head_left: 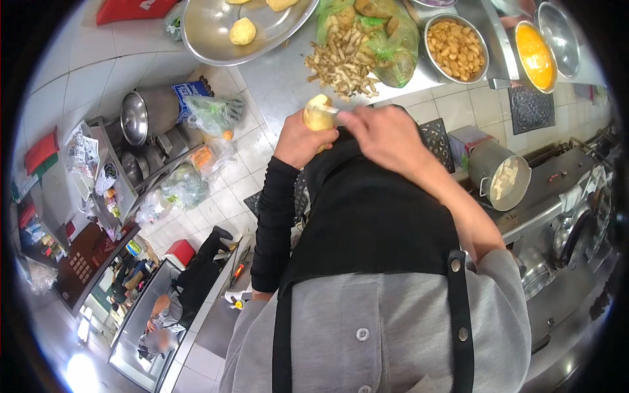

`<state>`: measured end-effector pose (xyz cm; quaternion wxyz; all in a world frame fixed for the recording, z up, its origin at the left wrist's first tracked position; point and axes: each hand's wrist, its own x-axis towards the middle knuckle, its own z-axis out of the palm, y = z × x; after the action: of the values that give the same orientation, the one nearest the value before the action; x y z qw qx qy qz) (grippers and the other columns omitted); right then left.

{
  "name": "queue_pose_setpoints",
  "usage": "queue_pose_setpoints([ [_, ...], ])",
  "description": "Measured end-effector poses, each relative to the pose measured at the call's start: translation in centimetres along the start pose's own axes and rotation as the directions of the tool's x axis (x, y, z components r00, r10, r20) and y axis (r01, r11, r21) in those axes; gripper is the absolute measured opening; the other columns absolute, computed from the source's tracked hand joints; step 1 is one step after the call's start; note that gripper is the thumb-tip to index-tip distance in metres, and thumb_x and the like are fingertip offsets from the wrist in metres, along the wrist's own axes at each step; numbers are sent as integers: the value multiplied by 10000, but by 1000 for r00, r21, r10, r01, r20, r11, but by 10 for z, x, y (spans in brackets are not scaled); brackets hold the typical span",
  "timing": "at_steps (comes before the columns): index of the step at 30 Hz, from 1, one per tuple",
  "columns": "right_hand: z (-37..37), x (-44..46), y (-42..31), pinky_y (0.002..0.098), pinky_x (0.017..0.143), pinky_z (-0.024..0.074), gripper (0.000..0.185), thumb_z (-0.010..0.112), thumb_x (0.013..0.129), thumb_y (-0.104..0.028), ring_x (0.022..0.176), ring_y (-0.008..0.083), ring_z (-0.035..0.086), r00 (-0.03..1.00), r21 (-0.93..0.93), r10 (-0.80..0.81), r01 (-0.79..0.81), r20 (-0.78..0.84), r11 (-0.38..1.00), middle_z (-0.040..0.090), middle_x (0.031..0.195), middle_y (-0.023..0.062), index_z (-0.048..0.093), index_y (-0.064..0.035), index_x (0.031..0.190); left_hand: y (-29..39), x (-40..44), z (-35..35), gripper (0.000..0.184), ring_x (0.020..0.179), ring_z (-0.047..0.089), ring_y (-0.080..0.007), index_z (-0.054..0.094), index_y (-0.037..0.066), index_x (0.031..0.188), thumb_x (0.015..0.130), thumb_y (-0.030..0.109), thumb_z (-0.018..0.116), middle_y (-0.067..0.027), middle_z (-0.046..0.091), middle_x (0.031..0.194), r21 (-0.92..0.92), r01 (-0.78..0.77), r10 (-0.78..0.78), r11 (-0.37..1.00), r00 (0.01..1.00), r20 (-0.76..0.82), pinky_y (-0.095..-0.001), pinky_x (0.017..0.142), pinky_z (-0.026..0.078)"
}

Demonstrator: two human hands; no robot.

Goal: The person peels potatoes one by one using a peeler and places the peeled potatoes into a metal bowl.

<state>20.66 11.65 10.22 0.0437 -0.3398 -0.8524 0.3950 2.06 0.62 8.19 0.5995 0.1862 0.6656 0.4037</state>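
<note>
My left hand (300,140) is closed around a mostly pale yellow, peeled potato (318,116), held upright just in front of the counter edge. My right hand (388,135) grips a small knife (329,111), its short metal blade lying against the potato's upper side; the fingers hide the handle. Directly beyond my hands, a heap of brown peel strips (341,65) lies on the steel counter (275,75). Beside the heap is a green plastic bag (398,56) with unpeeled potatoes in it. A large steel bowl (204,51) at the upper left holds peeled potatoes (242,31).
Right of the bag stand a bowl of brown chunks (457,51) and a bowl of orange liquid (536,57). A pot (504,180) with pale pieces sits by the stove at right. Bagged vegetables (183,190) are on the left. Another person (167,314) is at lower left.
</note>
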Motion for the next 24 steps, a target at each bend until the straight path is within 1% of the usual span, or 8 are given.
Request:
queue_pose_setpoints([
  [2,20,6,13,559,681,539,514,557,1095,-437,754,493,685,998,3,49,-49,-40,999,676,727,264,714,-36,814,7,-4,0,294,722,686,-149,670,-41,1080,814,15,783,-75,732,928,-65,31,-27,997,998,58,-312,670,567],
  [4,27,25,50,570,708,541,522,553,1097,-434,767,487,692,988,-198,146,-154,-53,968,683,744,266,714,-22,820,-1,-5,-5,367,838,706,-175,658,-43,1188,842,14,766,-98,729,1016,-173,66,-48,983,993,107,-320,755,588],
  [5,24,26,59,547,772,587,574,523,1098,-445,804,476,731,978,-138,204,-209,-46,968,713,768,278,756,0,820,-3,-2,-8,405,896,716,-188,653,-44,1242,856,13,758,-110,727,1059,-218,85,-56,972,989,138,-325,797,598],
  [8,5,16,27,549,748,586,580,513,1102,-459,789,470,731,977,6,202,-203,-68,979,714,758,267,750,-5,830,-10,3,-7,426,970,714,-191,647,-46,1284,875,27,741,-106,724,1093,-171,-28,42,985,996,79,-335,858,588],
  [12,6,3,5,562,681,575,505,520,1102,-434,725,457,723,1000,38,-26,25,14,999,700,716,245,762,-39,902,-9,6,-13,449,1045,709,-207,630,-45,1320,886,17,725,-103,721,1155,-300,152,-84,942,970,230,-345,942,569],
  [15,28,27,60,566,737,573,522,512,1097,-422,794,483,719,971,-147,239,-233,22,961,720,789,264,789,-7,943,-5,6,-12,517,1081,704,-211,593,-41,1373,881,16,742,-108,704,1225,-432,208,-84,878,954,287,-348,954,571],
  [18,6,25,53,595,777,494,643,491,1118,-504,853,502,677,934,186,352,-358,67,915,678,805,306,725,47,881,1,3,-6,558,1110,696,-216,561,-35,1406,893,27,771,-114,689,1263,-474,87,-5,876,985,172,-371,943,584],
  [24,3,18,30,570,735,545,541,534,1106,-445,776,494,697,979,145,202,-203,23,968,697,767,287,727,11,888,-4,12,-13,559,1083,710,-191,563,-32,1403,919,73,821,-104,697,1240,-214,-54,76,975,992,97,-338,903,586],
])
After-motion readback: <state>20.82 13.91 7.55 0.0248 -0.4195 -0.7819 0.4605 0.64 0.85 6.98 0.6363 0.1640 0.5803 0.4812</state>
